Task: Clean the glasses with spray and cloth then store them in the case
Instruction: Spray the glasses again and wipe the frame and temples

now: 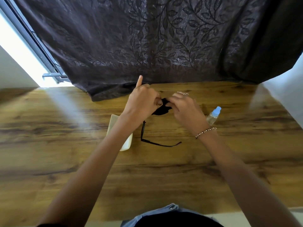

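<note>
Both hands (164, 104) pinch a black cloth (161, 109) around the glasses (144, 135) (temples unfolded).

Probably a home room, leaf-patterned curtain (164, 38) (dark, heavy), window frame (32, 38), wooden table (65, 128)

Two bare hands above a wooden table (57, 128), left hand (141, 102) with index finger raised, right hand (185, 108) pinching a black cloth (162, 109) on black glasses (147, 138), white case (127, 143) at 9 o'clock of them, spray bottle (214, 115) at 3 o'clock, dark curtain (147, 38) at 12 o'clock.
</note>
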Tool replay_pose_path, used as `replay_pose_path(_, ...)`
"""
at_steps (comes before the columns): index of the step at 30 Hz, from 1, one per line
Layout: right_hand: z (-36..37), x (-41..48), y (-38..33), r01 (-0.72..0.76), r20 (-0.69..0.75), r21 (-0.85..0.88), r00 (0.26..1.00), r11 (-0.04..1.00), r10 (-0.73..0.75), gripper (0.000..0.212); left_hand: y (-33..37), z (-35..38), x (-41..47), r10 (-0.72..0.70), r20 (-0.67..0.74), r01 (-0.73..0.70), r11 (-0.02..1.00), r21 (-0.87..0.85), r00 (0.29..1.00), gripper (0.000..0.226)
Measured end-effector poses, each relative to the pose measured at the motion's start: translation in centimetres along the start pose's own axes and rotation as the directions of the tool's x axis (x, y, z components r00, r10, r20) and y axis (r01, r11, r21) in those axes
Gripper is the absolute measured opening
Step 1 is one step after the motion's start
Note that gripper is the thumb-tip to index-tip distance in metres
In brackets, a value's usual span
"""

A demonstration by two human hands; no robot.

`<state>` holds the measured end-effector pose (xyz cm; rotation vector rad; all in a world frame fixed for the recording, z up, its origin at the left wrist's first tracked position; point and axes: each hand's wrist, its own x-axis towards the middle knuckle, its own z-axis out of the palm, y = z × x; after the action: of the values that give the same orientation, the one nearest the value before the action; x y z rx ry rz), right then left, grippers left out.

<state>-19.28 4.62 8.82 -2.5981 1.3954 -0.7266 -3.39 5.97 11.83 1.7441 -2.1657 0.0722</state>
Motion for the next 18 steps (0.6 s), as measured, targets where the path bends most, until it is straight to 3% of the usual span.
replay_pose_path(6, -0.2, -0.6, 1.3, -0.056, 0.06, 0.005, 0.997, 0.998, 0.056, 0.018, -2.1, -0.7, -0.1, -0.045, -0.003, 0.045, 0.998, 0.047, 0.999, 0.023)
replay_pose_path(13, 0.8, 0.3, -0.8, 0.016, -0.128, -0.02, 0.992, 1.0, -0.018, 0.014, -0.2, -0.3, 0.3, -0.03, -0.012, 0.03, 0.999, -0.017, 0.999, 0.021)
replay_pose_path(18, 0.4, -0.9, 1.3, -0.009, -0.099, -0.035, 0.995, 0.999, 0.005, 0.014, -3.0, -1.4, 0.1, -0.083, -0.015, 0.083, 0.997, -0.009, 0.996, 0.022)
